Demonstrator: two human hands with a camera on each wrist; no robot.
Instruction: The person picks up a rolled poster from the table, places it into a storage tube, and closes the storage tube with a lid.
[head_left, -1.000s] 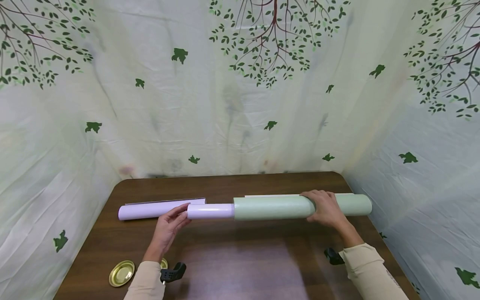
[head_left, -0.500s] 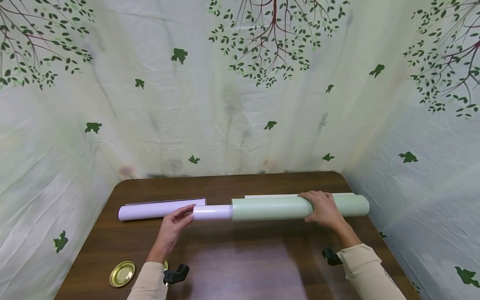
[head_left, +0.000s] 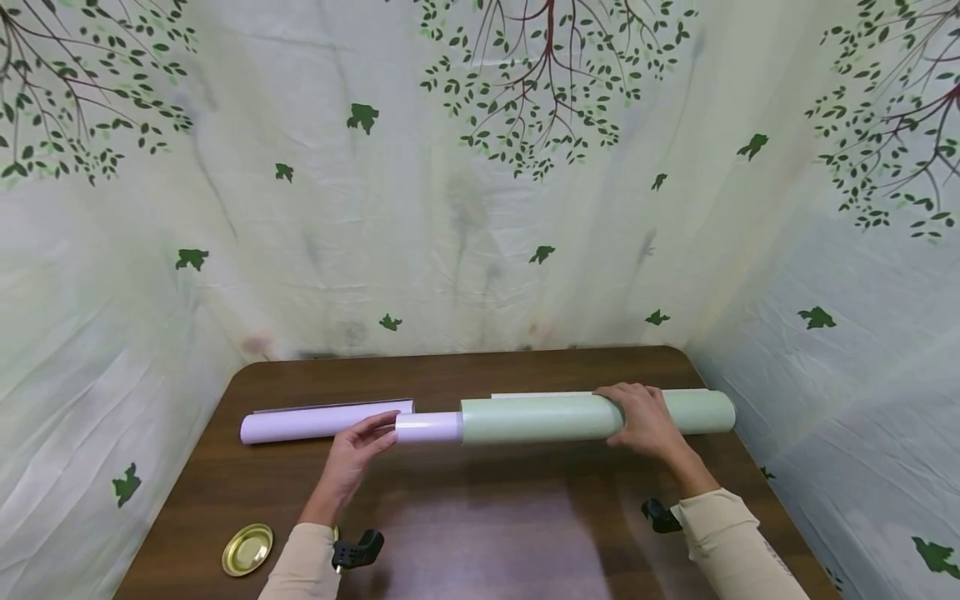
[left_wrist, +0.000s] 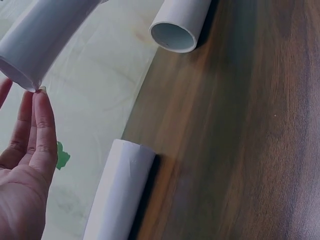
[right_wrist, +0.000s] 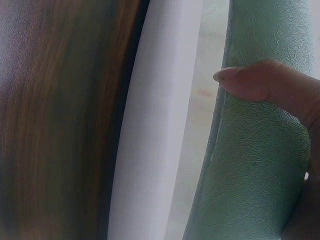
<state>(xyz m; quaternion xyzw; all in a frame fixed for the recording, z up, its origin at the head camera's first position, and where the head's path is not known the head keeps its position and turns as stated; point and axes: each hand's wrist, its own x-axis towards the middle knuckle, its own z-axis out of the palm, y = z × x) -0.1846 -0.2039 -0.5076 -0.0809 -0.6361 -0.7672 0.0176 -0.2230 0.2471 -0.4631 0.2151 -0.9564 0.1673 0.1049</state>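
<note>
My left hand (head_left: 352,461) holds the left end of a slim lilac roll (head_left: 429,427) between thumb and fingers. In the left wrist view, fingertips touch the rim of this roll (left_wrist: 47,42). The roll's right part is hidden inside a thicker pale green roll (head_left: 536,419). Around the green roll's right half curls my right hand (head_left: 647,421). Its thumb presses the textured green surface (right_wrist: 255,145) in the right wrist view, by a long sheet edge. Both rolls are held above the table.
Another lilac roll (head_left: 322,423) lies on the brown table (head_left: 480,517) at left. A white tube (head_left: 551,395) lies behind the green roll, its hollow end (left_wrist: 172,37) visible. A gold dish (head_left: 247,550) stands front left; another gold item is mostly hidden behind the left wrist.
The held lilac roll has slid further right into the green roll, so less of it shows. My left hand moved right with it; my right hand and the green roll shifted slightly left.
</note>
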